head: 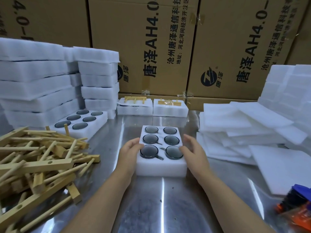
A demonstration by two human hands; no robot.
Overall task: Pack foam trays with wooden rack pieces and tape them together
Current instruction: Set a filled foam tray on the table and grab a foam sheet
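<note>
- In the middle of the table [151, 207], near us, sits the foam tray [160, 169]. Each of its six pockets holds a dark round disc [149, 151], and no wooden piece lies on it yet.
- Our left hand [130, 151] lies against the tray's left edge with fingers curled toward it; we cannot tell whether it grips or only rests.
- Our right hand [193, 148] has relaxed, spread fingers and holds nothing, its thumb at the tray's right edge.
- We judge that the tray is being squared up before a rack piece goes on top.
- The wooden rack pieces [38, 162] lie in a tangled heap at the near left. Pulling one out could drag others along, and a peg could swing into the loaded tray [80, 121] just beyond the heap.
- The foam looks soft and light, so an uneven push could slide or tilt it on the shiny table and the discs could pop out.
- The foam sheets [235, 128] on the right are loosely stacked, and a careless reach could spill them.
- The tape dispenser [296, 204], blurred at the near right, lies near our right forearm, where an elbow could knock it.
- On the finished packs [134, 107] at the far side a wooden piece lies on top, so we judge a crooked piece would leave the tape slack.
</note>
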